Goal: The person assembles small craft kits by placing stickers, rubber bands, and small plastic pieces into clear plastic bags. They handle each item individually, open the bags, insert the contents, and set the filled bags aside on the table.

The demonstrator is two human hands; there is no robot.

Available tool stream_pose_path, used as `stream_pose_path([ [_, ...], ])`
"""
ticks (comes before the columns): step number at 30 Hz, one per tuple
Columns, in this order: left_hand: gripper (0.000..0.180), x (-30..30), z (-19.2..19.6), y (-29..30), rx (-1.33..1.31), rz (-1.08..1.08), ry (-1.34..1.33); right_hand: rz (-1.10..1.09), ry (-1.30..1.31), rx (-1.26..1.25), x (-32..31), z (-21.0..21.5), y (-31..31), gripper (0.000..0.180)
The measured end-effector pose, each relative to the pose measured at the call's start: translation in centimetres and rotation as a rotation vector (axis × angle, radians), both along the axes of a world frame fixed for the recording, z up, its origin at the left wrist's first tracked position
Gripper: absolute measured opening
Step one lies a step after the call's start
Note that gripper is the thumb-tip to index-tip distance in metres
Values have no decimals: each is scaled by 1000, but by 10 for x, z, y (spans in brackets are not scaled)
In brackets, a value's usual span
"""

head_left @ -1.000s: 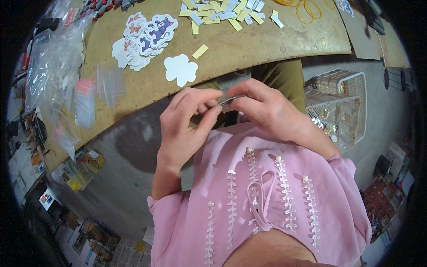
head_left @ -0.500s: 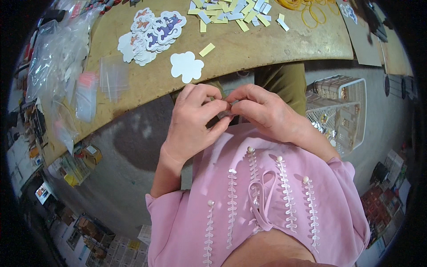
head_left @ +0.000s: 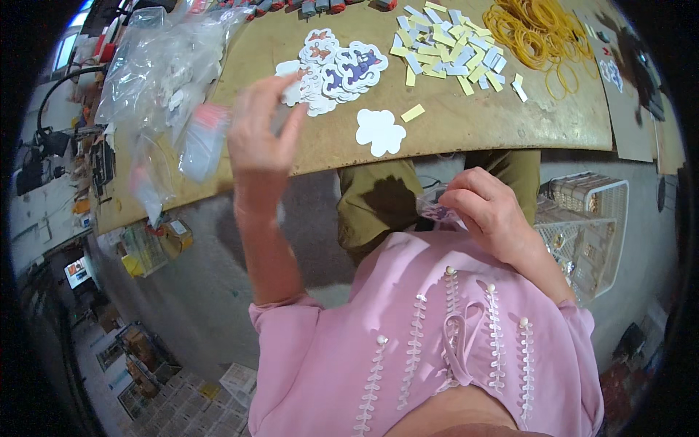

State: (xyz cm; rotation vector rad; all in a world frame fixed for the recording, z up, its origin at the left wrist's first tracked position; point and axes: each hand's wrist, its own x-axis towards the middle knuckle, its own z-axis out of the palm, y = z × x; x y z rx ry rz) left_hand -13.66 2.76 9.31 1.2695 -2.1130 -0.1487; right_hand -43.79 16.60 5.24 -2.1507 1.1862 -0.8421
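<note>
My left hand is raised over the table's left part, blurred by motion, its thumb and fingers apart with nothing seen between them. Just beyond its fingertips lies a pile of white-edged cartoon cutouts, some purple, some orange-brown. In my right hand, near my lap, I pinch a small clear plastic bag with a purple printed cutout showing through. A blank white cloud-shaped cutout lies near the table's front edge, with one pale yellow strip beside it.
Pink-topped clear bags and a heap of plastic bags cover the table's left end. Yellow and white strips and yellow rubber bands lie at the back. A white plastic basket stands right of my legs.
My hands were together in front of me. The left has let go and moved left and forward over the table; the right keeps the bag near my lap. The view has shifted.
</note>
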Motion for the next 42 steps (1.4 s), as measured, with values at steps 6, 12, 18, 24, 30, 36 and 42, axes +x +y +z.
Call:
stream_pose_path([
  [6, 25, 41, -21, -28, 308, -7, -3, -13, -6, 39, -2, -5, 4, 28],
  [12, 22, 43, -21, -26, 253, 10, 24, 3, -23, 50, 1, -9, 3, 26],
  [18, 20, 35, -19, -27, 342, 41, -30, 16, -30, 54, 5, -7, 5, 25],
  [24, 23, 39, -7, -39, 572, 64, 99, 26, -20, 63, 2, -10, 8, 27],
  [30, 22, 31, -3, -37, 549, 52, 55, 25, -20, 60, 4, -14, 9, 27],
  [36, 19, 38, -7, -41, 659, 45, 196, 36, 7, 75, 3, -16, 8, 27],
  [42, 19, 38, -2, -40, 526, 32, 60, 32, -5, 80, 4, -17, 7, 27],
])
